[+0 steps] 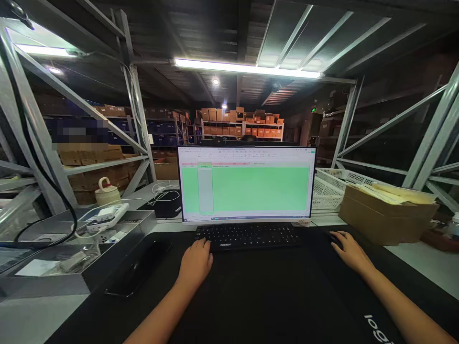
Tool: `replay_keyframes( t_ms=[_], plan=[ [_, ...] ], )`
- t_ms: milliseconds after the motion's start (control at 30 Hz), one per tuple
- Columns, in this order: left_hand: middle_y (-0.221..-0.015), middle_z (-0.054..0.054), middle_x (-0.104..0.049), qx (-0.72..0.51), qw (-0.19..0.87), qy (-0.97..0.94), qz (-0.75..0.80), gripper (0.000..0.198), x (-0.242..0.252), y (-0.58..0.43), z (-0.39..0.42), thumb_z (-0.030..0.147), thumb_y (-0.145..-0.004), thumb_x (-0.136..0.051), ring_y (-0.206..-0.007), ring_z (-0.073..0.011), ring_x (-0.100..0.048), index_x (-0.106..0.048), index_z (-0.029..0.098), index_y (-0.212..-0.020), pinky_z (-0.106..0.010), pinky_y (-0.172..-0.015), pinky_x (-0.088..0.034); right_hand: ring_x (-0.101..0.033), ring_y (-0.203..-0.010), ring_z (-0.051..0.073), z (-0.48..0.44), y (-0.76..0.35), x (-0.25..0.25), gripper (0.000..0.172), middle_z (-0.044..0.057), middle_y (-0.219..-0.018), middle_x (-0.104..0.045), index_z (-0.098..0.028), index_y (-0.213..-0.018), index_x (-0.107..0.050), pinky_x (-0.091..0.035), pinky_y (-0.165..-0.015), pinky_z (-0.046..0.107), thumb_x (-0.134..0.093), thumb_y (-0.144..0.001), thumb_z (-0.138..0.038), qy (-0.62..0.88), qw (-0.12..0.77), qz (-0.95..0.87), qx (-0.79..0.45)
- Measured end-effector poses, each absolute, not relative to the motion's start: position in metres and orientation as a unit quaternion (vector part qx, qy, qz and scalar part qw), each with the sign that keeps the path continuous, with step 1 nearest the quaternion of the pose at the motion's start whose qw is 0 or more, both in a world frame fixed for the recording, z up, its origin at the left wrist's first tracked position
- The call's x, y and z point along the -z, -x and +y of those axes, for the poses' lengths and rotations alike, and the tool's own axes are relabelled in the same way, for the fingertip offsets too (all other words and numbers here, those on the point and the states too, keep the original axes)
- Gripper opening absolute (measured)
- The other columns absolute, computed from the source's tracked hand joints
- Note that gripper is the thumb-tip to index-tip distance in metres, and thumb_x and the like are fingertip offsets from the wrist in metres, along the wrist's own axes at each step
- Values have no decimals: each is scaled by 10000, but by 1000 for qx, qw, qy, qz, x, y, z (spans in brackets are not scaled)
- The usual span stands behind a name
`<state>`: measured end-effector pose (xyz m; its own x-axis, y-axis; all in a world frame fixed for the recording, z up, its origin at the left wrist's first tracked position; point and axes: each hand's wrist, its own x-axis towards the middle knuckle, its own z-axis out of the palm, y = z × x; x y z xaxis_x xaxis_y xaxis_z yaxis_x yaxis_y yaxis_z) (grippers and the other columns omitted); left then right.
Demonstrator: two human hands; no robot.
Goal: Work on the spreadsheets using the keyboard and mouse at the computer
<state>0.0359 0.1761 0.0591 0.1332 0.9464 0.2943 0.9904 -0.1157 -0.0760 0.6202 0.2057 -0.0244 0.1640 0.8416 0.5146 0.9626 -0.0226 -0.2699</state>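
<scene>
A black keyboard (251, 236) lies on a large black desk mat (265, 291) in front of a monitor (258, 191). Its screen shows a spreadsheet with a mostly green background and one pale selected column. At the keyboard's left end, the fingers of my left hand (195, 263) rest on the keys, palm down, with nothing held. To the right of the keyboard, my right hand (347, 247) is over a dark computer mouse (334, 234), mostly hidden beneath the fingers.
A dark phone-like slab (139, 267) lies on the mat's left side. Further left, a grey tray (118, 255) holds a power strip (107, 217) and bagged items. On the right are a cardboard box (387, 215) with papers and white plastic baskets (326, 191). Metal shelf posts flank the desk.
</scene>
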Motion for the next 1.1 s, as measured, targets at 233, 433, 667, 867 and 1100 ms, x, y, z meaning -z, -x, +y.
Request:
replay_keyframes(
  t_ms=[233, 433, 667, 867, 1100],
  plan=[
    [-1467, -182, -584, 89, 132, 741, -652, 450, -57, -36, 178, 195, -950, -433, -1343, -281, -554, -595, 98, -1358, -405, -1081, -464, -596, -1261, 293, 209, -623, 26, 493, 121, -1368, -566, -284, -1347, -634, -510, -1044, 460, -449, -931, -471, 712, 272, -636, 117],
    [-1452, -183, -596, 98, 130, 741, -651, 439, -56, -35, 178, 187, -944, -449, -1335, -283, -562, -607, 104, -1345, -410, -1074, -473, -597, -1261, 290, 208, -623, 27, 488, 113, -1359, -574, -290, -1346, -637, -518, -1032, 460, -459, -931, -478, 711, 272, -638, 120],
    [-1464, -180, -586, 89, 129, 740, -654, 446, -59, -37, 176, 191, -951, -441, -1346, -280, -553, -597, 97, -1358, -397, -1084, -464, -604, -1256, 283, 207, -619, 26, 485, 119, -1344, -585, -270, -1330, -646, -504, -1052, 447, -456, -928, -463, 708, 274, -637, 132],
    [-1467, -175, -585, 81, 129, 740, -655, 450, -59, -36, 178, 198, -955, -433, -1354, -280, -546, -591, 100, -1365, -403, -1085, -462, -610, -1243, 283, 206, -616, 24, 481, 120, -1346, -592, -267, -1325, -646, -505, -1049, 452, -453, -924, -448, 713, 278, -631, 128],
    [-1468, -179, -581, 83, 125, 741, -655, 459, -57, -35, 178, 192, -956, -424, -1348, -280, -547, -583, 94, -1375, -403, -1091, -454, -602, -1254, 303, 203, -612, 20, 511, 127, -1376, -584, -263, -1346, -634, -513, -1029, 467, -432, -928, -477, 725, 266, -626, 112]
  ],
)
